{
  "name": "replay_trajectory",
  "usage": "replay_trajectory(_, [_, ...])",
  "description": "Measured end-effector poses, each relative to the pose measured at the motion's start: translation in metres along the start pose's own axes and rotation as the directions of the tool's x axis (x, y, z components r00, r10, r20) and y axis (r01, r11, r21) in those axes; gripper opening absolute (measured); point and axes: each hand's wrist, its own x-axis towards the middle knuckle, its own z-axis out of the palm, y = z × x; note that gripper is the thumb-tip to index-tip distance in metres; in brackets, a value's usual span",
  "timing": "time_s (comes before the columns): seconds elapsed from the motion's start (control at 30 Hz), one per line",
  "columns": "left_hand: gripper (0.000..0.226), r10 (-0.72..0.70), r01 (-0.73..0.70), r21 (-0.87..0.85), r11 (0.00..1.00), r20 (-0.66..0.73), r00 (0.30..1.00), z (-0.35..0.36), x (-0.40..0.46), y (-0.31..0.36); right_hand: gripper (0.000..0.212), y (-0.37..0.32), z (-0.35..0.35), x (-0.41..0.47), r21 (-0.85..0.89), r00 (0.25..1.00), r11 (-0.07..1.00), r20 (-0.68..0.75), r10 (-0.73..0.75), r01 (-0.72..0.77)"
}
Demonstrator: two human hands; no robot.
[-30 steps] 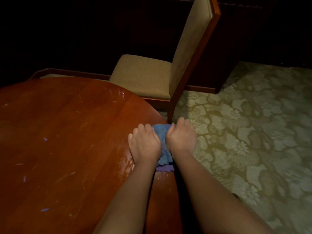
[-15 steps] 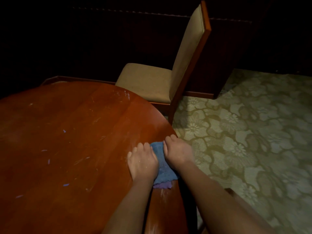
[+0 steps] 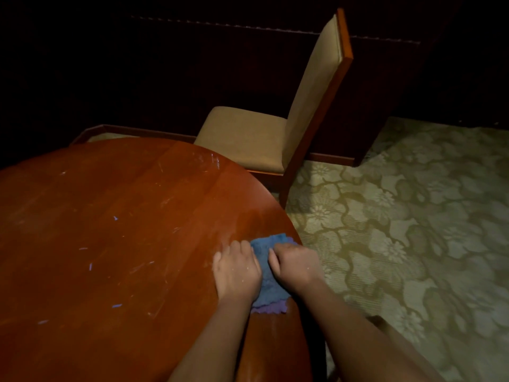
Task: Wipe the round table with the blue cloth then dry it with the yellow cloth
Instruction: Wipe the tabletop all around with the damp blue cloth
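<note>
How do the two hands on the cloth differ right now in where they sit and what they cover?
The left hand lies further in on the round table, partly on bare wood; the right hand sits at the table's edge, nearer the carpet. The left hand covers the blue cloth's left side, the right hand its right side. Both are palm down, pressing the same cloth.

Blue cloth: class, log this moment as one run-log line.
step: wiping | blue cloth: on round table, near right edge | left hand, right hand: pressing cloth | yellow cloth: not visible
</note>
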Motion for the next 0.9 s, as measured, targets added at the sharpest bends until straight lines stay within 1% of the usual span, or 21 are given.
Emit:
replay_trajectory(0.07, [0.026, 0.014, -0.013, 0.012, 1.000, -0.049, 0.999, 0.007, 0.021, 0.002, 0.033, 0.005, 0.007, 0.019, -0.014, 0.999, 1.000, -0.030, 0.010, -0.010])
replay_trajectory(0.13, [0.026, 0.016, -0.015, 0.021, 1.000, -0.064, 0.998, 0.012, 0.040, 0.005, 0.029, 0.011, 0.014, 0.039, -0.022, 0.999, 1.000, -0.037, 0.006, -0.006])
replay_trajectory(0.2, [0.027, -0.001, 0.001, 0.031, 1.000, -0.004, 1.000, 0.014, 0.059, 0.008, 0.028, 0.016, 0.020, 0.054, -0.012, 1.000, 1.000, -0.021, 0.013, -0.013])
replay_trajectory(0.27, [0.025, -0.027, 0.022, 0.054, 0.998, 0.085, 0.996, 0.015, 0.072, 0.011, 0.028, 0.020, 0.025, 0.065, 0.028, 1.000, 0.999, 0.007, 0.024, -0.024])
replay_trajectory(0.33, [0.023, -0.043, 0.040, 0.028, 0.999, 0.105, 0.994, 0.016, 0.082, 0.012, 0.028, 0.024, 0.028, 0.073, 0.057, 0.999, 0.998, 0.016, 0.036, -0.037])
replay_trajectory(0.4, [0.022, -0.041, 0.040, 0.011, 0.999, 0.081, 0.996, 0.017, 0.087, 0.012, 0.029, 0.025, 0.029, 0.077, 0.056, 1.000, 0.998, 0.003, 0.030, -0.030])
replay_trajectory(0.47, [0.023, -0.029, 0.029, -0.006, 1.000, 0.049, 0.998, 0.020, 0.086, 0.011, 0.027, 0.024, 0.029, 0.078, 0.049, 0.999, 0.999, -0.045, 0.021, -0.019])
replay_trajectory(0.53, [0.024, -0.006, 0.004, -0.041, 0.999, -0.061, 0.998, 0.021, 0.081, 0.011, 0.025, 0.024, 0.027, 0.077, 0.046, 0.997, 0.999, -0.083, 0.008, -0.004])
replay_trajectory(0.6, [0.024, 0.050, -0.061, -0.059, 0.996, -0.172, 0.984, 0.023, 0.076, 0.010, 0.025, 0.024, 0.023, 0.075, 0.026, 0.993, 1.000, -0.115, 0.001, 0.002])
replay_trajectory(0.7, [0.022, 0.124, -0.140, -0.065, 0.988, -0.210, 0.970, 0.024, 0.060, 0.004, 0.032, 0.021, 0.020, 0.063, 0.041, 0.995, 0.999, -0.101, -0.003, 0.007])
replay_trajectory(0.77, [0.018, 0.126, -0.148, -0.111, 0.983, -0.180, 0.975, 0.025, 0.046, -0.001, 0.038, 0.016, 0.018, 0.048, 0.105, 0.999, 0.994, -0.049, -0.024, 0.029])
replay_trajectory(0.8, [0.023, 0.119, -0.137, -0.138, 0.981, -0.135, 0.984, 0.024, 0.038, -0.003, 0.041, 0.014, 0.016, 0.040, 0.129, 0.999, 0.991, -0.022, -0.029, 0.032])
replay_trajectory(0.83, [0.025, 0.114, -0.126, -0.155, 0.980, -0.084, 0.990, 0.021, 0.027, -0.004, 0.042, 0.011, 0.014, 0.031, 0.136, 1.000, 0.990, 0.004, -0.024, 0.024])
replay_trajectory(0.9, [0.031, 0.108, -0.117, -0.127, 0.985, -0.073, 0.991, 0.014, 0.008, -0.006, 0.042, 0.004, 0.007, 0.015, 0.103, 1.000, 0.995, 0.030, -0.009, 0.006])
